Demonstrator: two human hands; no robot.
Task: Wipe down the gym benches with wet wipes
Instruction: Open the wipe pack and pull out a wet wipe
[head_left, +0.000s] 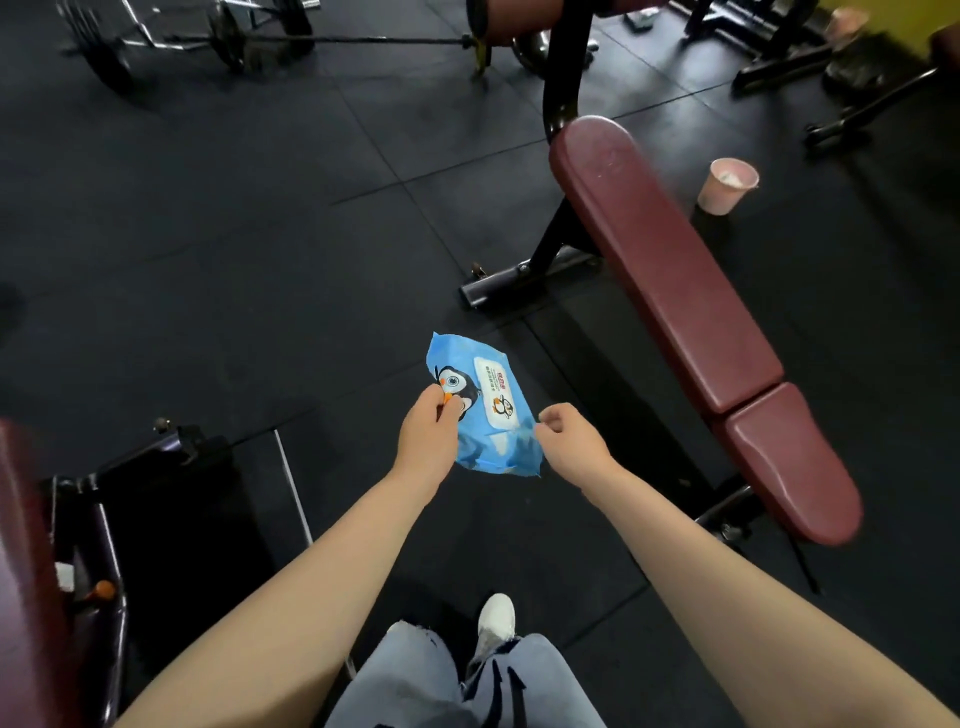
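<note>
A blue pack of wet wipes (480, 408) with a penguin print and a white lid flap hangs in front of me above the floor. My left hand (428, 436) grips its left edge, thumb over the print. My right hand (569, 439) is at the pack's right edge with curled fingers that seem to pinch the wrapper near the flap. A maroon padded gym bench (670, 291) on a black frame runs diagonally on my right, its seat pad (789, 462) nearest me. No loose wipe is visible.
A pink paper cup (726, 186) stands on the black rubber floor beyond the bench. A barbell with plates (228, 39) lies at the back left. Another maroon bench and black frame (31, 571) sit at my left. My white shoe (496, 621) is below.
</note>
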